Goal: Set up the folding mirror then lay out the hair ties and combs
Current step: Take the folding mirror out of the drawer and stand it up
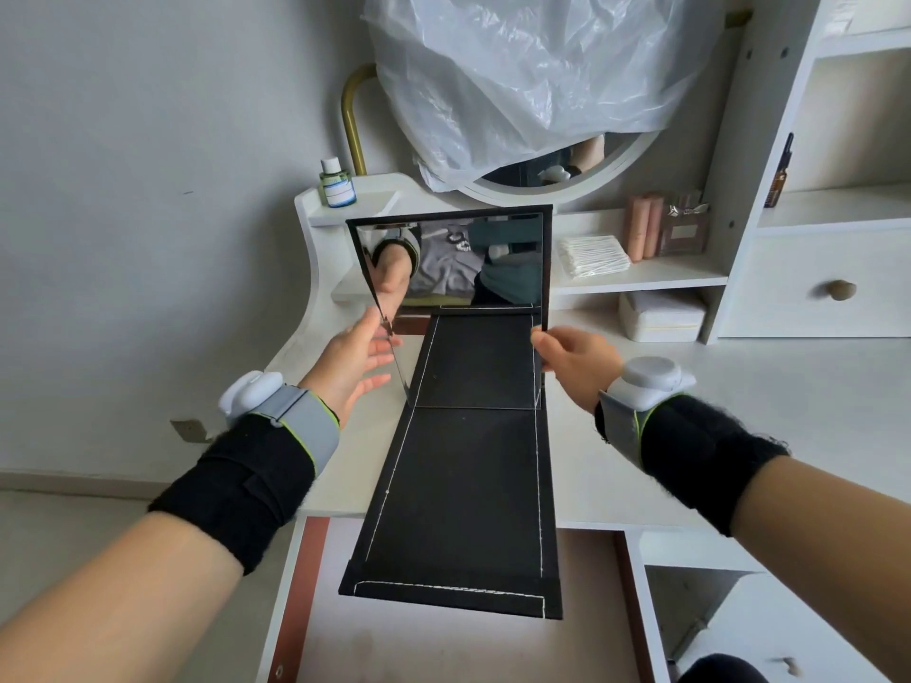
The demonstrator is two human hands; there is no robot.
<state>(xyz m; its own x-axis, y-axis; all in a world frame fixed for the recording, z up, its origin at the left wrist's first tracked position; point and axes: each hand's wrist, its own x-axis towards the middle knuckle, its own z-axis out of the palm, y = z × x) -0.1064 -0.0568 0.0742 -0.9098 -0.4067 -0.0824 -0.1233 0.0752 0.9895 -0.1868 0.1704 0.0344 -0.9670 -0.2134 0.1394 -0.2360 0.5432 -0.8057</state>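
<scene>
Step 1, mirror [448,258] setup: left hand [352,362] open at its left edge, right hand [577,367] pinches right edge. Next, I'd say: brace it upright nr table [739,411] centre.

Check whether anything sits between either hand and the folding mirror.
Nothing visible does. The right hand pinches the right edge of the black-framed rectangular folding mirror. The left hand is open, with straight fingers at its left edge.
</scene>
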